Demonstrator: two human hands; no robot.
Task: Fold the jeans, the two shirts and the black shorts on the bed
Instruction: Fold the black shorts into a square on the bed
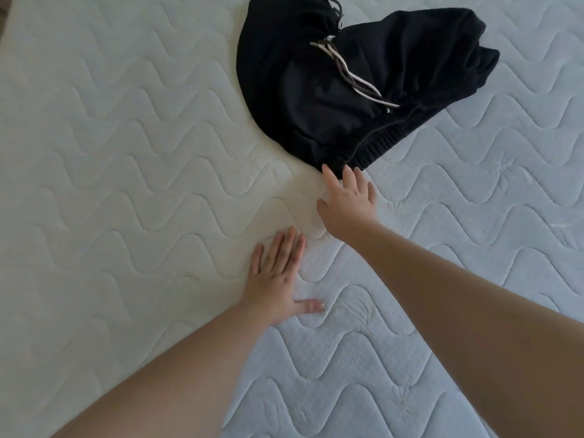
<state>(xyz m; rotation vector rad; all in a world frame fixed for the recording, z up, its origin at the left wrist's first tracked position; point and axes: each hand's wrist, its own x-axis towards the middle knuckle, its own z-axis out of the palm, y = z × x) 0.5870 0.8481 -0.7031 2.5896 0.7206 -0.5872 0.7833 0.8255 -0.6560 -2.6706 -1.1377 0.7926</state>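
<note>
The black shorts (341, 86) lie crumpled in a heap at the upper middle of the bed, their white drawstring (350, 77) trailing across the top. My right hand (347, 200) reaches forward with fingers spread, its fingertips at the near corner of the shorts by the ribbed waistband. My left hand (278, 279) lies flat on the mattress just below and left of the right hand, fingers straight, thumb out to the right. The jeans and the two shirts are not in view.
The white quilted mattress (126, 184) with a wavy stitch pattern fills the whole view. Its left edge (6, 23) shows at the upper left corner.
</note>
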